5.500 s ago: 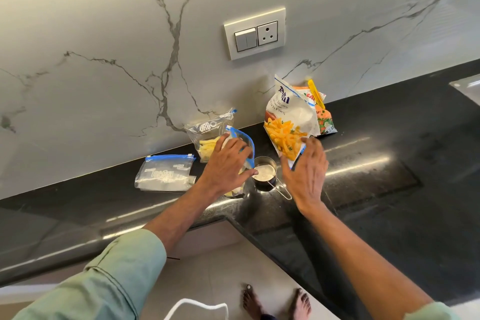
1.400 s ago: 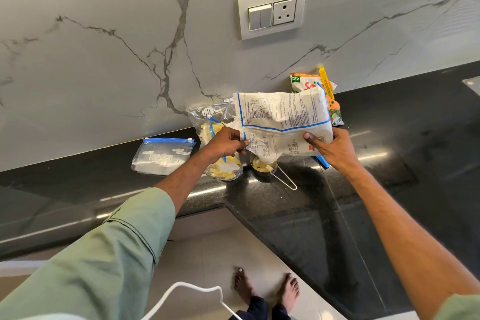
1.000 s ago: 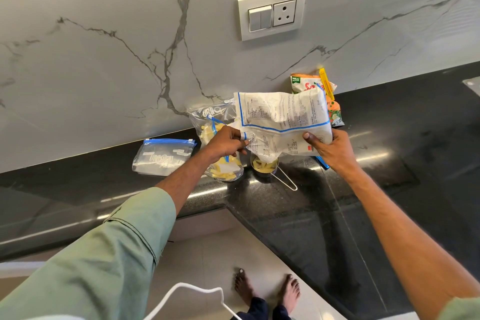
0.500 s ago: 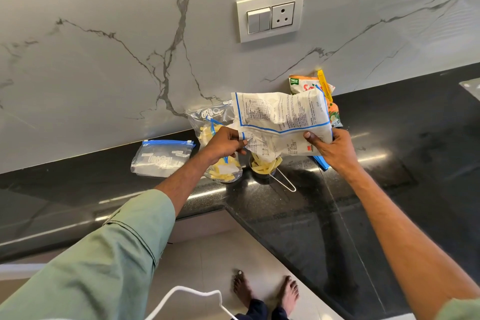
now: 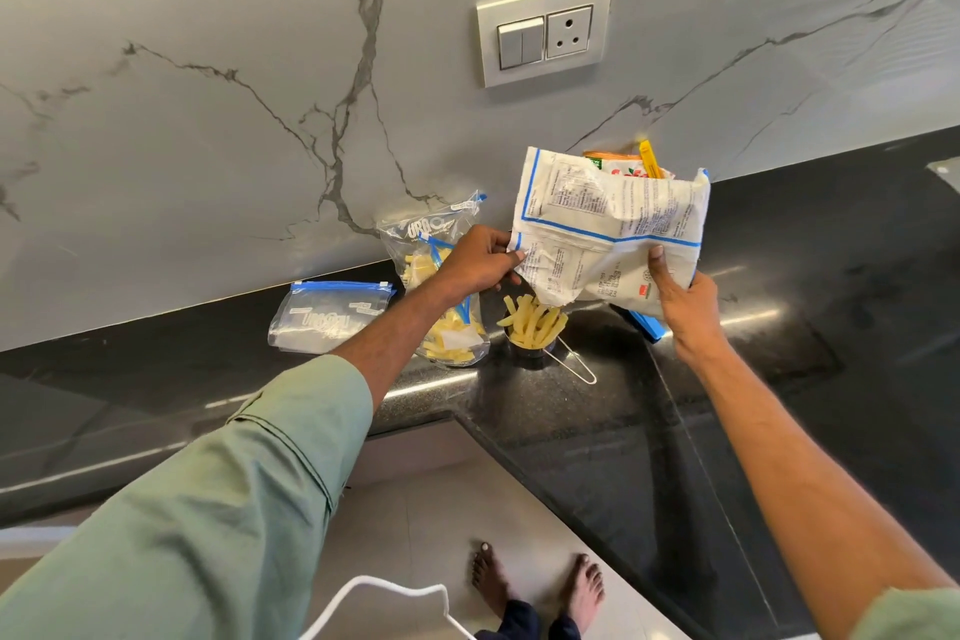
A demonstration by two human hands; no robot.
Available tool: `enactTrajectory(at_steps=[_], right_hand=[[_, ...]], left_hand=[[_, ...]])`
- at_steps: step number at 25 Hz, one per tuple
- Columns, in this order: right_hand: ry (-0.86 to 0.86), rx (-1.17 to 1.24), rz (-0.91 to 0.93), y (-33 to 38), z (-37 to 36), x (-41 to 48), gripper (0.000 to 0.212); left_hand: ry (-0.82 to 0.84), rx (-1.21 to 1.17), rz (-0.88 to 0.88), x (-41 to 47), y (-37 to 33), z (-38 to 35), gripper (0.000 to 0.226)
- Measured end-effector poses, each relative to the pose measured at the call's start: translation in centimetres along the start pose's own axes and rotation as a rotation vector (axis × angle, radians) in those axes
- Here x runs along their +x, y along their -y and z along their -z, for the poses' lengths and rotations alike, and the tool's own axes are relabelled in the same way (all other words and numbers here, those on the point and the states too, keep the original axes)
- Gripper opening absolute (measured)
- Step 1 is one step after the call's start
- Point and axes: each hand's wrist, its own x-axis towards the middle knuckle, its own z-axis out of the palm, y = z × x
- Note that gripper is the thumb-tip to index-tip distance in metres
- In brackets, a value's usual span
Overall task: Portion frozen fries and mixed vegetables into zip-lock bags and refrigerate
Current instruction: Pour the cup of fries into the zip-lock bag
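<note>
Steadying the limp, light fries packet point(image 5: 608, 229), your left hand point(image 5: 475, 265) pinched its mouth corner; your right hand point(image 5: 685, 307) gripped its lower edge.

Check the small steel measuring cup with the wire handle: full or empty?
Full: pale yellow fries stand heaped above the rim of the small steel cup, below the open corner of the white printed fries packet.
</note>
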Motion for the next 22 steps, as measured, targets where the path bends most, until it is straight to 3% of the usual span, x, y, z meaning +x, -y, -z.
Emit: enactTrajectory(at_steps=[6,10,14,22], right_hand=[[-0.022,0.166,-0.218,-0.1,0.5,0.2,0.053],[0.116,0.245,-0.383,-0.2,0.1,0.7,0.068],[0.219,0.437,-0.439,0.8,-1.1,0.2,0.062],[0.114,0.091,-0.457,-1.2,-2.5,-1.9,0.056]], left_hand=[[-0.068,-0.021,-0.077,0.2,-3.7,-0.4,0.034],[-0.157,-0.151,-0.112,0.1,-6.2,-0.4,0.031],[-0.205,-0.351,-0.113,-0.1,-7.9,0.2,0.026],[-0.340,-0.482,-0.132,-0.9,-10.5,-0.4,0.016]])
